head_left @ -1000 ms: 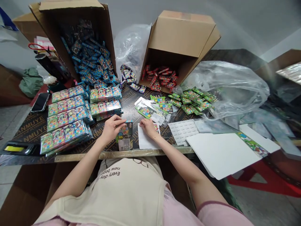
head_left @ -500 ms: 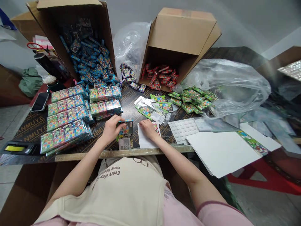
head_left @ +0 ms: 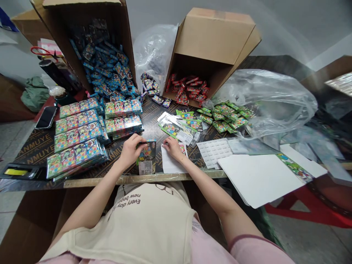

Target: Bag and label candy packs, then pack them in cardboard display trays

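In the head view my left hand (head_left: 132, 149) pinches the upper left edge of a printed plastic packet (head_left: 147, 157) by the table's front edge. The packet has a pale label near its bottom and a strip of blue at its top. Just to the right, my right hand (head_left: 172, 148) rests over a white sheet (head_left: 172, 165), fingers drawn together near its upper left corner. Whatever is between those fingertips is too small to make out. A bit of colourful print shows on the sheet beside the hand. Flat printed bags (head_left: 176, 128) lie beyond it.
Stacked packs of small boxes (head_left: 77, 146) fill the left. Cartons hold blue boxes (head_left: 110, 73) and red boxes (head_left: 189, 90). Green boxes (head_left: 228, 115) spill from a clear bag (head_left: 277, 99). A label sheet (head_left: 214, 152) and white cards (head_left: 255, 176) lie right, the cards overhanging the edge.
My right hand has shifted slightly, its fingertips drawing closer together at the sheet's upper left corner. My left hand and the packet stay in place.
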A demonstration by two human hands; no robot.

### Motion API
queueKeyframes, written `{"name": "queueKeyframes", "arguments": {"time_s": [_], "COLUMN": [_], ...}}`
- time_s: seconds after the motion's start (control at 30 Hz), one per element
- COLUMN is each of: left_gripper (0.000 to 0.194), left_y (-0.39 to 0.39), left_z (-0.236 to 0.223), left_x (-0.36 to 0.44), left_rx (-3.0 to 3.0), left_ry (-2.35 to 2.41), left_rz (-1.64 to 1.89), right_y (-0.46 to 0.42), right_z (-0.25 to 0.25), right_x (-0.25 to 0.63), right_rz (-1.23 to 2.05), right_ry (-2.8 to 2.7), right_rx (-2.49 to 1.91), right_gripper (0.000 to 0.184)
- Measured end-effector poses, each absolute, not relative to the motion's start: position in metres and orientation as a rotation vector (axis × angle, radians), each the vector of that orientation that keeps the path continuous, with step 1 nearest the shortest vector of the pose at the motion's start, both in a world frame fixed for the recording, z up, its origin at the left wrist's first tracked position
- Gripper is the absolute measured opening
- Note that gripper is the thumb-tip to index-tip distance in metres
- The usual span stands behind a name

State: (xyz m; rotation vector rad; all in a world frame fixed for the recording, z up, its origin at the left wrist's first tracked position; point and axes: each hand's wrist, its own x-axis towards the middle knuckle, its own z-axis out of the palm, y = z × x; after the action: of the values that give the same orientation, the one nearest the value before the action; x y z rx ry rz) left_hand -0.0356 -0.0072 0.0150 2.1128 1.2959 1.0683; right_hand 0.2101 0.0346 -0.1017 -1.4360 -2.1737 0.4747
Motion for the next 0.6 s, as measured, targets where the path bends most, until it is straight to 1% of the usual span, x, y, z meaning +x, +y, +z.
{"name": "queueKeyframes", "arguments": {"time_s": [0.23,0.3,0.43,0.6], "left_gripper": [0.004,0.004,0.004,0.005], "left_y": [-0.007,-0.008,-0.008,-0.009], "left_z": [0.016,0.016,0.017,0.017], "left_x": [-0.035,-0.035,-0.036,-0.036], "left_rx": [2.101,2.098,2.108,2.126], "left_ry": [1.282,1.288,1.287,1.285], "left_rz": [1.072,1.068,1.072,1.067], "right_y": [0.042,0.047,0.058,0.055], "right_z": [-0.104,-0.106,-0.105,-0.099], "right_x": [0.211,0.21,0.211,0.212], "right_rz": [0.538,0.543,0.55,0.501], "right_ry": [-2.144,-2.156,-2.215,-2.306], "right_rx": [-1.521,-1.547,-1.548,-1.443], "right_gripper": [0.006,0.004,0.014,0.014]}}
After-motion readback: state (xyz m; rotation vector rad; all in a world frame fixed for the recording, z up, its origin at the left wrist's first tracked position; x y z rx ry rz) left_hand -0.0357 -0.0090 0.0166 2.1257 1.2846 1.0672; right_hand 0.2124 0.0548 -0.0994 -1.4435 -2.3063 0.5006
